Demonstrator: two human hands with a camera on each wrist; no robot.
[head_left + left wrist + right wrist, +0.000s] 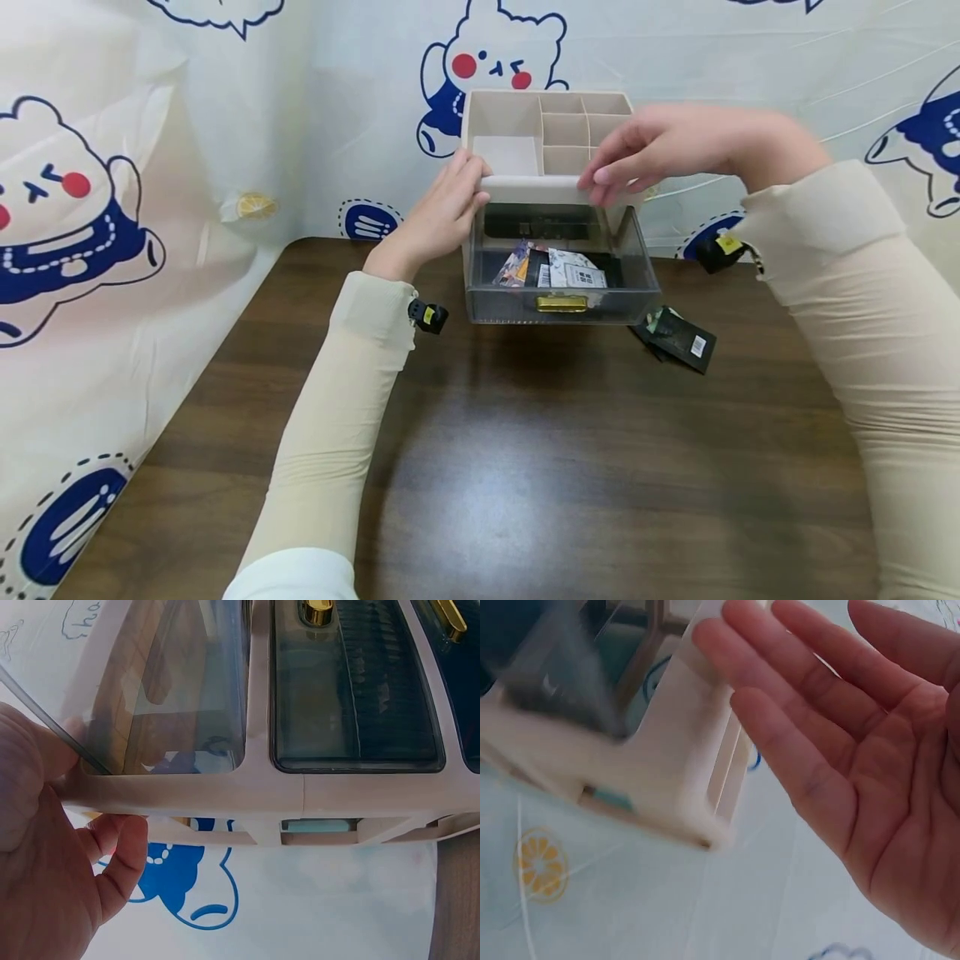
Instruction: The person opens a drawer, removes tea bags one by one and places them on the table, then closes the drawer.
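A cream drawer organizer (525,189) with an open compartmented top stands at the table's far side. Its top smoky see-through drawer (487,306), with a gold handle (561,304), is pulled out. Small printed packets (576,272) and dark flat items lie inside that drawer. My left hand (446,204) grips the organizer's upper left front corner; in the left wrist view its thumb and fingers close round the cream frame (259,705). My right hand (675,150) hovers at the upper right front edge; in the right wrist view its fingers are extended and hold nothing. Whether they touch the edge, I cannot tell.
Dark packets (681,337) lie on the brown wooden table (525,467), right of the organizer. A white cloth with printed cartoon bears (352,125) hangs behind and to the left. Lower drawers with gold handles (318,611) show in the left wrist view.
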